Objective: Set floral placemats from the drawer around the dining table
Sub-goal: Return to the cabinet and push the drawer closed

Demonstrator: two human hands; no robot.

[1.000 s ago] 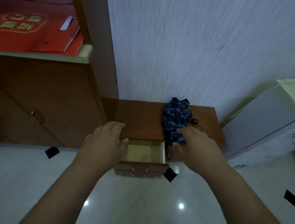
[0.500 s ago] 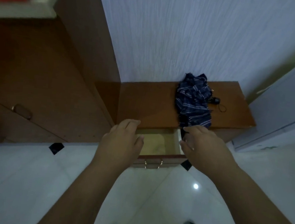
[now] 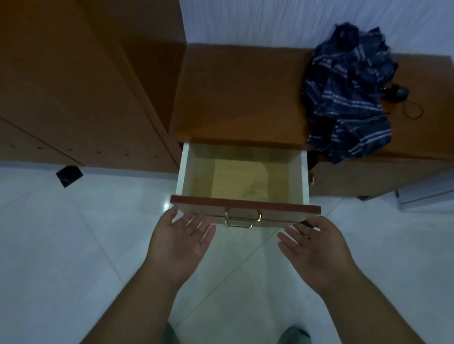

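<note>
Drawer (image 3: 243, 179) centre frame now pulled well out; left hand (image 3: 181, 240) and right hand (image 3: 314, 251) have dropped below its front, palms open, holding nothing; a yellowish sheet lies inside, placemats not identifiable

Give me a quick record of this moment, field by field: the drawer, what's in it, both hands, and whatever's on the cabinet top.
drawer: pulled open, gold handles on its front
contents: yellowish sheet lying flat on the bottom; floral pattern cannot be made out
left hand: open, palm up, in front of the drawer
right hand: open, near the drawer's right corner
cabinet top: folded dark striped umbrella lies on its right part
</note>
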